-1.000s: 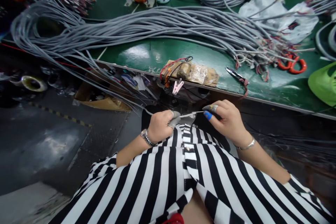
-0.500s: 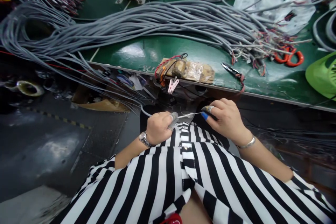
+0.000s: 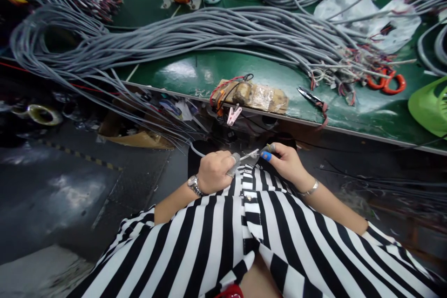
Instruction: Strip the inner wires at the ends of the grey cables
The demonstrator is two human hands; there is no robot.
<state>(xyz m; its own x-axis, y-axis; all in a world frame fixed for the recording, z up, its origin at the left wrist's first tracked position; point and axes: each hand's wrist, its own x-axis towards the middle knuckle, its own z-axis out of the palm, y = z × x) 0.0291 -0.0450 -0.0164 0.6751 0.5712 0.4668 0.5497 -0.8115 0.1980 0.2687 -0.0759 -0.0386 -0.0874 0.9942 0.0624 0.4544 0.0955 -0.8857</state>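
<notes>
My left hand (image 3: 217, 171) is closed round a grey cable (image 3: 197, 148), with grey covers on its fingertips. The pale stripped end (image 3: 250, 154) of this cable sticks out to the right between thumb and finger. Close to that tip, my right hand (image 3: 287, 164) is pinched, a blue cover on the thumb and a dark grey one on a finger. A thin strand at the cable's tip runs into this pinch; its far part is hidden by the fingers. Both hands are over my lap, in front of the table edge.
A long bundle of grey cables (image 3: 195, 32) lies across the green table (image 3: 174, 69). Near its frayed ends are orange-handled scissors (image 3: 394, 84) and pliers (image 3: 310, 96). A taped block (image 3: 260, 97) with a pink clip (image 3: 233, 115) sits at the edge. A green basket (image 3: 429, 104) stands right.
My right hand has moved left and slightly down, closer to the cable's end. The length of strand showing between the hands is shorter. My left hand still grips the cable.
</notes>
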